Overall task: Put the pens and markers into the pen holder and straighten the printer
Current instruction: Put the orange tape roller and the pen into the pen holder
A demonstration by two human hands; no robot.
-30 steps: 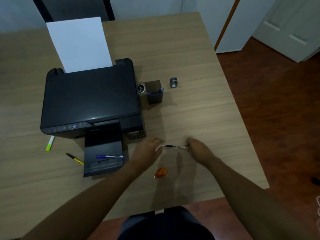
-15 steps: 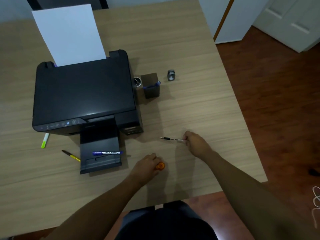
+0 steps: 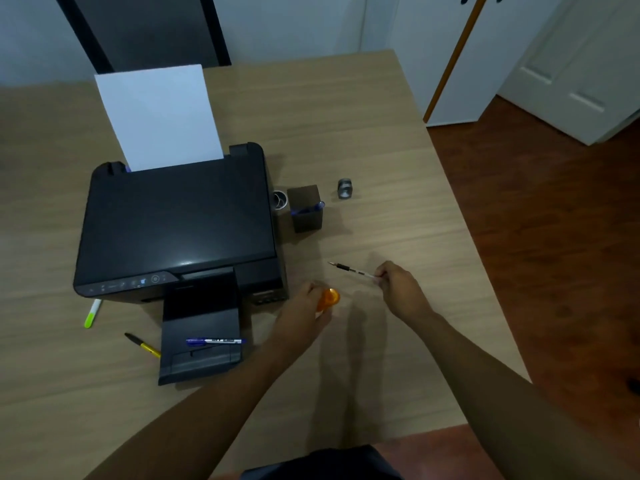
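Right hand [image 3: 401,292] fingers pinching pen [image 3: 351,270], tip toward ten o'clock; left hand [image 3: 304,313] clutching orange correction-tape dispenser [image 3: 329,299] above bare counter [image 3: 398,220].

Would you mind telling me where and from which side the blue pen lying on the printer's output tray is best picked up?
Probably pinch the blue pen at mid-barrel, coming straight down from above. It lies flat and crosswise on the printer's output tray, so both long sides are free, and the middle should keep it balanced. The left hand is nearer but holds an orange object.

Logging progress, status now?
Right hand grips pen; left hand holds orange item. Pen holder has one blue pen. Path clear.
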